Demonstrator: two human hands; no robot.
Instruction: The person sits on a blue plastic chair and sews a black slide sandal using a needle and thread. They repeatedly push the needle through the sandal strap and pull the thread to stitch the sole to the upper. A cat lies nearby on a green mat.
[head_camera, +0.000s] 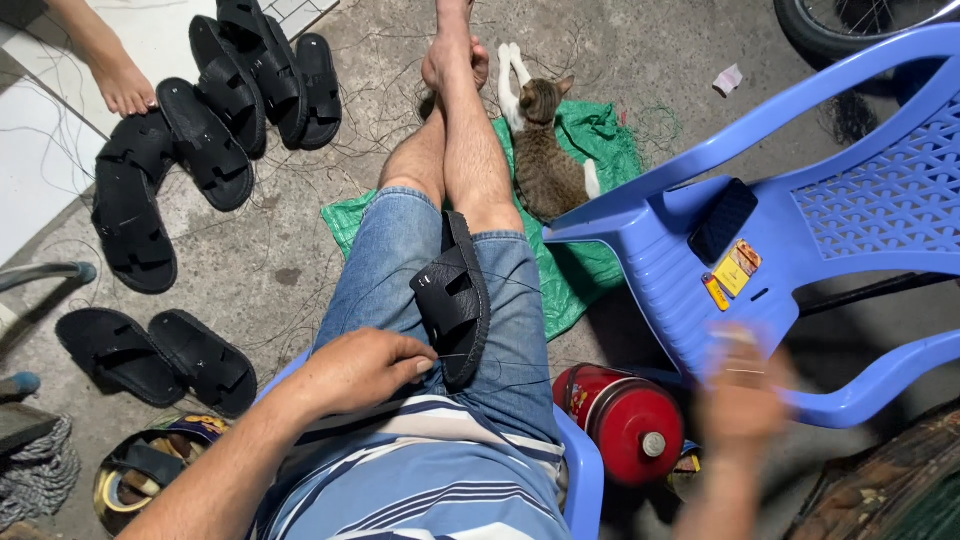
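Black sandal (452, 300) lies on the person's lap, across the denim shorts, sole toward the right thigh. Left hand (365, 368) rests at the sandal's near end, fingertips pinched on its edge beside a thin thread drawn across the sole. Right hand (742, 385) is raised to the right of the sandal, motion-blurred; whether it grips anything cannot be told. Right of the sandal: a blue plastic chair (800, 230) on its side, carrying a dark phone (722, 220) and a small yellow packet (735, 270). Below right of the sandal: a red canister (620, 420). Beyond the sandal, past the knees: a cat (545, 150) on a green sack (590, 200). Left of the sandal: more black sandals (200, 130) on the concrete floor.
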